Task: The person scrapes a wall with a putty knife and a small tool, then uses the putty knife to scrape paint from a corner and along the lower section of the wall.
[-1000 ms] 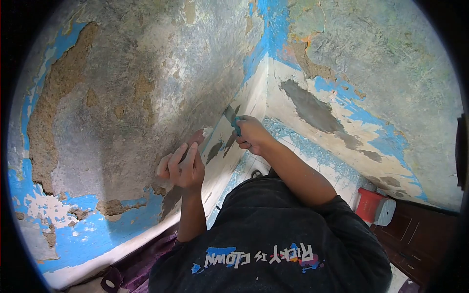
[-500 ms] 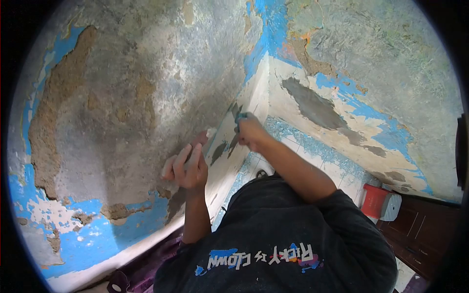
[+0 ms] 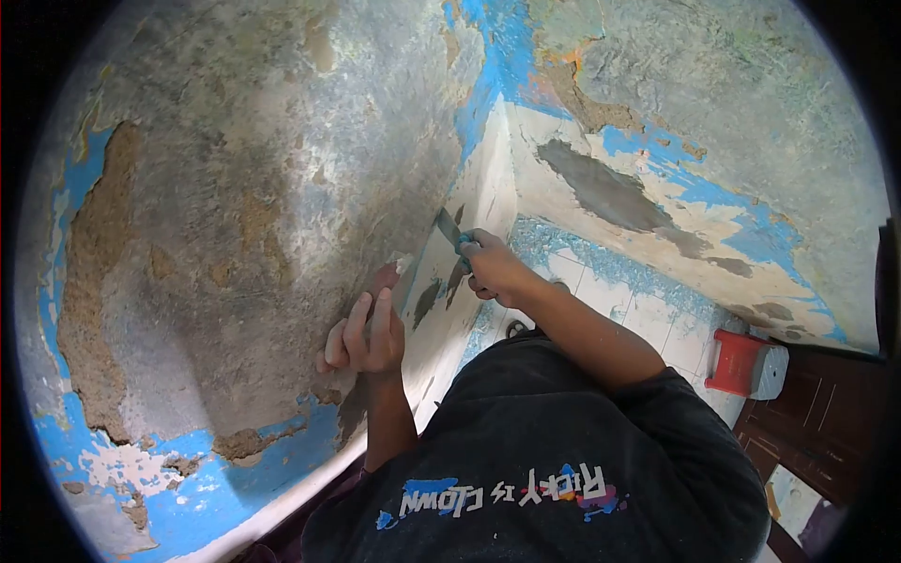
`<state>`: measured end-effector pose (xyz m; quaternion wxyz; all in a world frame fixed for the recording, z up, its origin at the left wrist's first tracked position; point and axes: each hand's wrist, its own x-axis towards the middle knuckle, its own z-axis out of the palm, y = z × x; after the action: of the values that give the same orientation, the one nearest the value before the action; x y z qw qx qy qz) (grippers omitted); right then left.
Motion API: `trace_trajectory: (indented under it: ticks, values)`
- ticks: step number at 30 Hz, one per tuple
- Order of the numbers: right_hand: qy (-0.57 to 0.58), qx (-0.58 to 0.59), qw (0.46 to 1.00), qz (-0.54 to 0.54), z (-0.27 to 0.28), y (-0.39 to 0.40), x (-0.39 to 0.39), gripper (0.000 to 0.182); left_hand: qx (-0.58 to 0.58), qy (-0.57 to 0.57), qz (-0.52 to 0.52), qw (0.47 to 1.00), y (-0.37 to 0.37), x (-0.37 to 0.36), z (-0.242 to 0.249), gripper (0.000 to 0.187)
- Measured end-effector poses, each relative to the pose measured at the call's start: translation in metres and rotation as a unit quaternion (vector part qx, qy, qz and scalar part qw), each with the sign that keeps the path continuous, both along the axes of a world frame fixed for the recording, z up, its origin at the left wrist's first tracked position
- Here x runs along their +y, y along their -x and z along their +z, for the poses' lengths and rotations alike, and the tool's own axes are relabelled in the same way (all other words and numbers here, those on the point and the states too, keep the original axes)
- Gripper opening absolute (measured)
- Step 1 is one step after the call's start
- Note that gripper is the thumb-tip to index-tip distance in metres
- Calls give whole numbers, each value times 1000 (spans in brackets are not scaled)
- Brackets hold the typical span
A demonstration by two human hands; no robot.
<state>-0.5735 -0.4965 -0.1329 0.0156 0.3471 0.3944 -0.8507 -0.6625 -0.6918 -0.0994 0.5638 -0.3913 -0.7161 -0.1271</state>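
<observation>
My right hand (image 3: 497,267) is closed round the teal handle of a scraper (image 3: 450,227), whose flat metal blade touches the wall near the corner. Against the grey, bare part of the left wall (image 3: 216,310) rests my left hand (image 3: 369,338), its fingers apart and bent, holding nothing. Just above its fingertips is a small reddish patch (image 3: 386,276) on the wall. Dark grey patches mark the white lower band (image 3: 441,281) beside my right hand.
The right wall (image 3: 713,113) has peeling blue paint and a dark patch. Paint flakes lie on the white tiled floor (image 3: 601,298). A red stool (image 3: 732,364) stands at the right, beside a dark brown cabinet (image 3: 812,413).
The scraper's blade now shows more fully, angled up and left from my right hand. My left hand sits slightly lower in view, and the whole view has shifted a little.
</observation>
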Motion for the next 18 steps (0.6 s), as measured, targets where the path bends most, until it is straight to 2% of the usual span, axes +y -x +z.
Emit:
trace_trajectory:
  ticks: [8, 13, 18]
  values:
    - [51, -63, 996, -39, -45, -18, -15, 24, 12, 13, -2, 1000, 0, -2, 0, 17]
    - [77, -6, 989, -126, -17, -10, -19, 21, 6, 15, -6, 1000, 0, -2, 1, 16]
    - [94, 14, 987, -130, -10, 1, -21, 20, 1, 29, -8, 1000, -3, -4, 2, 14]
